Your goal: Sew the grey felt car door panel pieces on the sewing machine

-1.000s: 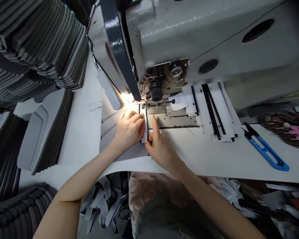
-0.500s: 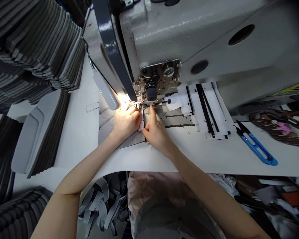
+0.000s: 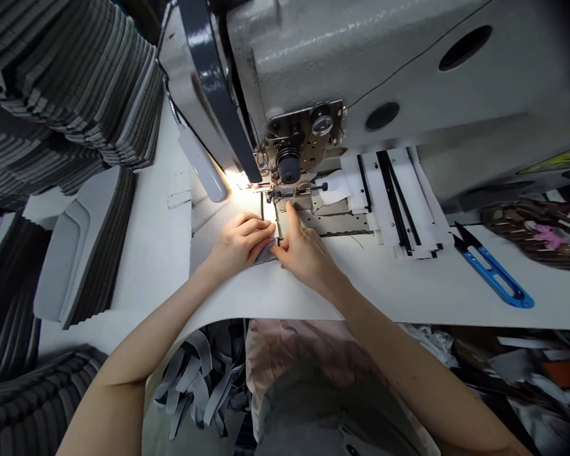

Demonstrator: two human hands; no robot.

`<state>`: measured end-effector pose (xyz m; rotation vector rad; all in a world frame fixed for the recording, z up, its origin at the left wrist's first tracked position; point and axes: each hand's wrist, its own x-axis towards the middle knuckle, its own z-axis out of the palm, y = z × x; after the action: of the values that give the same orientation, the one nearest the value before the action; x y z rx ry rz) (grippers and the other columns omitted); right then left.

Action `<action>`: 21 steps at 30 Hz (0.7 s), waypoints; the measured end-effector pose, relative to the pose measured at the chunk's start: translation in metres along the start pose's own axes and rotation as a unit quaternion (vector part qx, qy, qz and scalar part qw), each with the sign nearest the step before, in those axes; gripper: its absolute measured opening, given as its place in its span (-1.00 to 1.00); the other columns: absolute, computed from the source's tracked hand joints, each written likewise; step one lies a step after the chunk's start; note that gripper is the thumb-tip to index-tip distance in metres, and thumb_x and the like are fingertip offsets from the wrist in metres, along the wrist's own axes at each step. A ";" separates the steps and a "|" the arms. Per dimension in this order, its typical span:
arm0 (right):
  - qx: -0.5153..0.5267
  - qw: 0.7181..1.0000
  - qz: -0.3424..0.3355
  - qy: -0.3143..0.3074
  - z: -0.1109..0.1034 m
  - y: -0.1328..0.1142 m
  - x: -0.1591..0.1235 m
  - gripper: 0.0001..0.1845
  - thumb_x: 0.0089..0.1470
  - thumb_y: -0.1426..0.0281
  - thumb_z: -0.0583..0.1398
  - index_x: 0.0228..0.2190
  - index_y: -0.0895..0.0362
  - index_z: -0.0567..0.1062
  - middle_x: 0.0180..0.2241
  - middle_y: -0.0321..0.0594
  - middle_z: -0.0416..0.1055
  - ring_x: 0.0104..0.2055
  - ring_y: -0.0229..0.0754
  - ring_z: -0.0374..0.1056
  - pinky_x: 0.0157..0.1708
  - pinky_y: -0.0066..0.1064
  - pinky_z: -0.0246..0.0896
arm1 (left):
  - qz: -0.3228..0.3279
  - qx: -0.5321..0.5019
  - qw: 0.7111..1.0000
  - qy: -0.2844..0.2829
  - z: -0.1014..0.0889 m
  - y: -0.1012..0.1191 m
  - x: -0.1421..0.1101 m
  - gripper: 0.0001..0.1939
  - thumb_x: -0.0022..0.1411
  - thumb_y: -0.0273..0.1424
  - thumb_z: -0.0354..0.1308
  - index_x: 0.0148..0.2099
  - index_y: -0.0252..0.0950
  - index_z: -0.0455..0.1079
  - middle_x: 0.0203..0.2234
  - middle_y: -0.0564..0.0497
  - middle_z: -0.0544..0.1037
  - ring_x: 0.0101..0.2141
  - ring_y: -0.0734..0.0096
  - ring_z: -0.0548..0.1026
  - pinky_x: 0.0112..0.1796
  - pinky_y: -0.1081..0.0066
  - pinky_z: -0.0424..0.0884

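Note:
My left hand (image 3: 240, 244) lies with fingers pressed flat on a grey fabric piece (image 3: 209, 221) and a narrow white strip (image 3: 270, 218) on the sewing machine's bed. My right hand (image 3: 304, 250) rests just right of it, forefinger stretched along the strip's edge toward the presser foot (image 3: 278, 193), thumb pinching the strip's near end. The strip runs under the foot, lit by the machine lamp (image 3: 202, 168). The grey sewing machine head (image 3: 361, 76) hangs over everything.
White strips with black edges (image 3: 399, 202) lie right of the metal needle plate (image 3: 342, 221). Blue thread snips (image 3: 491, 275) rest further right. Stacks of grey padded pieces (image 3: 76, 82) fill the left. Grey scraps (image 3: 194, 386) hang below the white table's (image 3: 408, 297) edge.
Both hands slid the fabric and strip away from me toward the presser foot, then drew back slightly; more of the grey piece now lies behind the needle. The view shifted a little.

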<state>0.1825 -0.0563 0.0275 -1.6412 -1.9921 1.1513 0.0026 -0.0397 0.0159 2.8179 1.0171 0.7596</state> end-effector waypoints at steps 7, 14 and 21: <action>-0.011 1.000 -0.009 -0.016 -0.001 0.001 0.001 -0.08 0.11 0.57 0.11 0.39 0.43 -0.19 -0.28 0.00 0.59 -0.24 0.01 0.50 -0.21 -0.24 0.36 | 0.039 0.012 0.999 0.009 -0.005 -0.003 -0.004 -0.78 0.40 -0.53 0.02 -0.05 -0.25 0.46 -0.29 -0.03 0.61 -0.27 0.34 0.51 -0.26 0.31 0.45; -0.021 0.999 -0.025 -0.022 -0.004 0.000 0.001 -0.14 0.11 0.59 0.07 0.37 0.42 -0.14 -0.33 -0.10 0.59 -0.26 -0.02 0.50 -0.23 -0.26 0.32 | 0.026 0.026 0.999 0.033 0.004 0.004 -0.011 -0.81 0.41 -0.52 0.04 -0.08 -0.26 0.49 -0.31 -0.02 0.62 -0.27 0.35 0.51 -0.28 0.33 0.44; -0.191 0.972 -0.089 0.102 0.014 0.013 -0.025 -0.83 0.23 0.44 0.17 -0.14 0.12 0.51 -0.45 -0.27 0.53 -0.43 -0.21 0.40 -0.48 -0.41 -0.06 | 0.022 0.036 0.999 -0.002 0.000 0.008 -0.014 -0.71 0.39 -0.56 -0.04 -0.03 -0.27 0.49 -0.21 -0.04 0.64 -0.19 0.29 0.53 -0.22 0.28 0.48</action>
<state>0.1892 -0.0846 0.0153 -1.6270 -2.2668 0.5329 -0.0020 -0.0552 0.0114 2.9103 1.0063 0.7361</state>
